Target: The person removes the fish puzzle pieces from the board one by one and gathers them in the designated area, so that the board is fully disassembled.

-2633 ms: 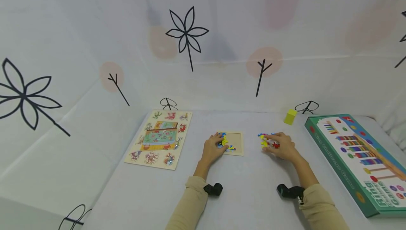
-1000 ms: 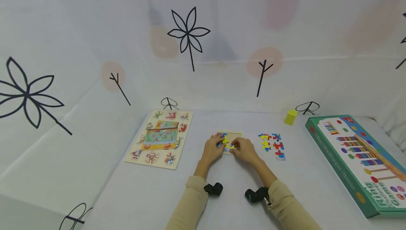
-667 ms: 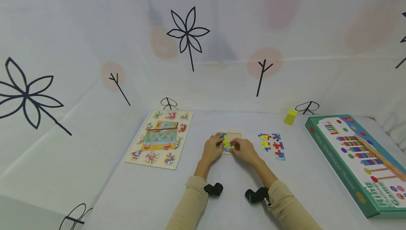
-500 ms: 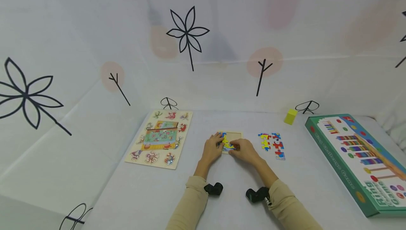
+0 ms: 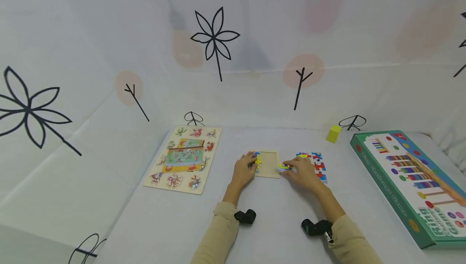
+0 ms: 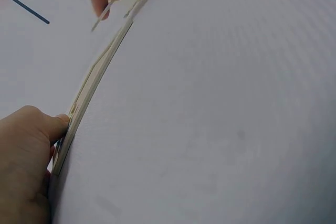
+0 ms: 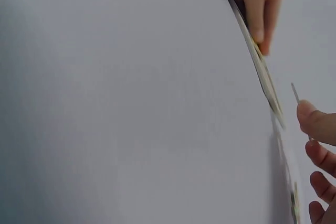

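A pale cloth backdrop (image 5: 251, 98) with printed line-drawn plants rises behind a white-covered table (image 5: 269, 223). Near the middle lies a shallow wooden tray (image 5: 268, 165), flat, its bare floor taking up all but the left strip, where a few yellow and blue pieces (image 5: 258, 159) sit. The left hand (image 5: 243, 171) holds the tray's left end with bent thumb and fingers over those pieces, probably so that neither tray nor pieces slide; its fingertips are partly hidden. Just beyond the right rim, the right hand (image 5: 303, 173) pinches a yellow, blue and white puzzle piece (image 5: 282, 167) between thumb and fingers. Both wrist views show this piece edge-on, tilted and apart from the tray; a grip at one end seems meant to leave the rest free. Loose pieces (image 5: 318, 162) lie in rows just beyond the right hand, presumably within easy reach and spread for their shapes to show. Farther out, an animal-picture board (image 5: 184, 160) lies to the left, a yellow block (image 5: 333, 134) stands near the backdrop, and a large green-edged box (image 5: 418, 183) fills the right side, likely set aside to leave working space.
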{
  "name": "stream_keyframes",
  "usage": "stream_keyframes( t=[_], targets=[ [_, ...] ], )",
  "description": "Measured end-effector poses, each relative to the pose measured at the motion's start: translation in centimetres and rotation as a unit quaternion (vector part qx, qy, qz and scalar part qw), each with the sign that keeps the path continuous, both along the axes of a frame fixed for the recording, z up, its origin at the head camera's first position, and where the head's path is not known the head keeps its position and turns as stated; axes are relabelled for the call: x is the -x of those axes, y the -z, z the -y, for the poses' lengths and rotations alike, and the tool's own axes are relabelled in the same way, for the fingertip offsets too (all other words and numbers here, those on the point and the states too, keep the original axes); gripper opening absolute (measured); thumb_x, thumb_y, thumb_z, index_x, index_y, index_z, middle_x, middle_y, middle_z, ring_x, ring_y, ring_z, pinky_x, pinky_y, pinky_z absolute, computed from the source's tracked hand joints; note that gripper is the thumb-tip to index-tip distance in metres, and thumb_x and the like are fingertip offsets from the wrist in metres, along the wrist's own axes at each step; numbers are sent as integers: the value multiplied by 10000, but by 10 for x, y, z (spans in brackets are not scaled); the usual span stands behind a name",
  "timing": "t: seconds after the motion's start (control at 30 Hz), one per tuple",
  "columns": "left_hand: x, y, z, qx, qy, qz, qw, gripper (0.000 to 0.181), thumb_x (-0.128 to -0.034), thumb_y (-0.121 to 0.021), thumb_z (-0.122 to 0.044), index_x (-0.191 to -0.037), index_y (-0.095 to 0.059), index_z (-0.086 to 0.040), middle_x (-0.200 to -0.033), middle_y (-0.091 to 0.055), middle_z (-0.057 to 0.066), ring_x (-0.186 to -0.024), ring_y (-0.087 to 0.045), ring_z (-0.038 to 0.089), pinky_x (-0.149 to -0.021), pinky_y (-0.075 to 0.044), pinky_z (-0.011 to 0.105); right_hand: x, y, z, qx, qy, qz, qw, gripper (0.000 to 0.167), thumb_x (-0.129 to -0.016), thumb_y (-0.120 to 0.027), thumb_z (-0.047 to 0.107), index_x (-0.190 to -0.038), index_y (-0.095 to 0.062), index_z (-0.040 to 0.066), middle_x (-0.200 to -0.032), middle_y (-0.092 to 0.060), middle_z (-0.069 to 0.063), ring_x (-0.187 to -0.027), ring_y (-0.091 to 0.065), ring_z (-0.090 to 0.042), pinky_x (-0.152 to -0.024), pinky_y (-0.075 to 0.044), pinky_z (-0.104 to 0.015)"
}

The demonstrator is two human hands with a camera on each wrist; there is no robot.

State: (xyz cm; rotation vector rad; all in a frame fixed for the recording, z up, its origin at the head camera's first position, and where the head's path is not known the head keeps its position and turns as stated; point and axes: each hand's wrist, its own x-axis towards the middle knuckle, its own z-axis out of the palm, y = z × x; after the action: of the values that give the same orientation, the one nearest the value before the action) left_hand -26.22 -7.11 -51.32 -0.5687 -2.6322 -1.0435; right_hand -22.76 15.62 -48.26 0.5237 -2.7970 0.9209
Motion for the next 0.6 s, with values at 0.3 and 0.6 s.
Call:
stream_keyframes(
  t=[0.3,0.6],
  targets=[
    [0,0,0,-56,48,41,10000,273,-845,-638,-24,-1109,-654,41,-1264,-584,139,-1261,-479,293,-1067,-348,446,-20,-8,-51,-303,155,553,9979,292,-802,-721,158,-1044,-686,-1,-1056,-608,-252,-999,-461,-484,-737,-380,-628],
    [0,0,0,-77,56,66,9999,271,-843,-635,-23,-1103,-652,50,-1260,-583,146,-1262,-475,295,-1065,-349,454,-25,-8,-66,-478,254,1045,9930,333,-761,-768,235,-1031,-706,50,-1105,-559,-287,-995,-414,-460,-738,-345,-579]
  ],
)
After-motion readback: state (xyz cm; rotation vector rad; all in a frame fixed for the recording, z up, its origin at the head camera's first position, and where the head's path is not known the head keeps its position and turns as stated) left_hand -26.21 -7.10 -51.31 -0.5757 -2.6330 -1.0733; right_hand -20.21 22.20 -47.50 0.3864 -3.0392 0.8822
